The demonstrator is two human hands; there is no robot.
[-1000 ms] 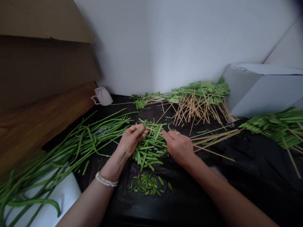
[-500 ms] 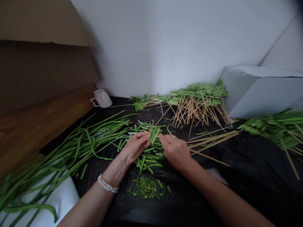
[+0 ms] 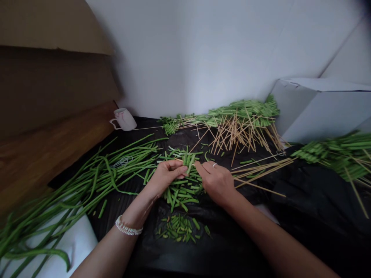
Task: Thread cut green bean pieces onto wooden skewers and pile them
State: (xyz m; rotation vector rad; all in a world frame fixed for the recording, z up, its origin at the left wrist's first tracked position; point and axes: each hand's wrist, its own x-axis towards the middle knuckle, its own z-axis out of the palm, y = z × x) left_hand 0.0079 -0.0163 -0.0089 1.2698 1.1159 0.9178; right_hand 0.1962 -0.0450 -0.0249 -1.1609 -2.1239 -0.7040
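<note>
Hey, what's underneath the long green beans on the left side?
Below the long green beans, a white object shows at the near end and black sheeting farther back. Beans cover parts of both, so anything else beneath them can't be seen.

Left hand (image 3: 167,177) in a pinch just beside curled right hand (image 3: 218,183), forearms (image 3: 262,227) converging.

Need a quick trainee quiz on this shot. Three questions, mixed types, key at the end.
1. True or false: the mug is left of the white box in the picture.
2. What does the left hand hold? a) scissors b) cut green pieces c) a spoon
3. Fill in: one finger of the right hand wears a ____.

Key: 1 true; 2 b; 3 ring.
</note>
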